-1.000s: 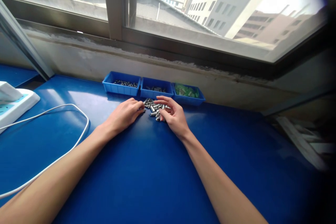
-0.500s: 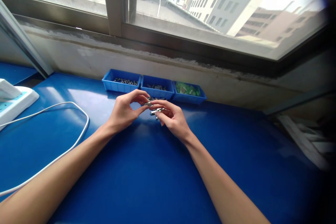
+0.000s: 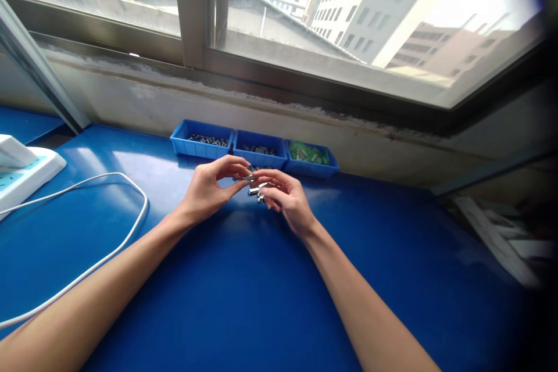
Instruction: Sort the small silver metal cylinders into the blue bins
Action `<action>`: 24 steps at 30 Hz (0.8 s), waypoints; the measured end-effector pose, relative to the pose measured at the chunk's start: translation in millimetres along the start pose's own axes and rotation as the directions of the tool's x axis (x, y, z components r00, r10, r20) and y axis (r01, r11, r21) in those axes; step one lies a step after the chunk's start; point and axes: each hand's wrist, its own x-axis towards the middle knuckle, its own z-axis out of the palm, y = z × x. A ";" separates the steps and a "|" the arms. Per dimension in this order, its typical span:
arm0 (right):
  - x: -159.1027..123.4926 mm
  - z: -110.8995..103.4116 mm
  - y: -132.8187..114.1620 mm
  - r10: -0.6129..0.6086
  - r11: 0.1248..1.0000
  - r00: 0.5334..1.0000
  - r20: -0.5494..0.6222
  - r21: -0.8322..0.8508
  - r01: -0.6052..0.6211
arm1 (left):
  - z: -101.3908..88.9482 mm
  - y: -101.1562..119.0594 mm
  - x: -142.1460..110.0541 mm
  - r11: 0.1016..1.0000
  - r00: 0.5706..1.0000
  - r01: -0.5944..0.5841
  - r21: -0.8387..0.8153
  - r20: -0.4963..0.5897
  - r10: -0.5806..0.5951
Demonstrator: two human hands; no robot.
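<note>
My left hand point(image 3: 208, 190) pinches a small shiny metal piece point(image 3: 248, 177) between thumb and fingertips. Close against it, my right hand point(image 3: 290, 197) is closed, with its fingertips at the same piece. Between the right thumb and fingers sits another small silvery metal part point(image 3: 257, 189); its exact kind is too small to tell. More small metal parts lie just behind the fingers, partly hidden. Both hands are over the blue table point(image 3: 235, 290), in front of the bins.
Three blue bins stand by the wall: the left bin point(image 3: 200, 150) and middle bin point(image 3: 260, 158) hold small metal parts, the right bin point(image 3: 311, 170) green-bagged parts. At left are a white power strip point(image 3: 47, 164) and a white cable point(image 3: 131, 232).
The view has tilted slightly, so the scene sits a little lower. The metal piece between my fingertips has turned slightly; both hands stay together.
</note>
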 end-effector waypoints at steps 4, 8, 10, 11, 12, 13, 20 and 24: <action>0.5 0.9 -1.4 0.006 1.000 1.000 0.008 0.018 -0.006 | 0.9 0.0 0.3 0.999 1.000 0.004 -0.036 0.000 -0.004; 1.0 2.2 -1.8 0.008 0.999 1.000 0.002 0.033 -0.008 | 1.2 0.6 0.6 0.999 1.000 0.001 -0.048 0.015 -0.001; 2.5 1.2 -0.6 0.011 1.000 0.999 -0.040 0.026 -0.010 | 0.7 -0.8 0.2 1.000 1.000 -0.010 0.014 0.026 0.010; 3.8 0.2 0.1 0.012 1.000 0.997 -0.071 0.021 -0.011 | 0.2 -2.2 -0.2 0.997 0.999 -0.025 0.077 0.034 0.022; 5.4 -1.2 0.6 0.010 1.000 0.994 -0.105 0.014 -0.009 | -0.4 -4.1 -0.7 0.986 0.998 -0.050 0.158 0.048 0.043; 7.3 -3.0 0.9 0.002 1.000 0.990 -0.139 0.005 -0.001 | -0.9 -6.2 -1.3 0.965 0.995 -0.082 0.248 0.075 0.066; 13.6 -18.8 -3.1 -0.067 0.995 0.987 -0.146 -0.080 0.056 | -0.6 -15.1 -4.8 0.749 0.873 -0.401 0.527 0.468 0.138; 8.3 -21.3 -2.5 -0.036 0.981 0.991 -0.126 -0.196 0.010 | -0.7 -13.6 -3.7 0.672 0.840 -0.472 0.570 0.522 0.147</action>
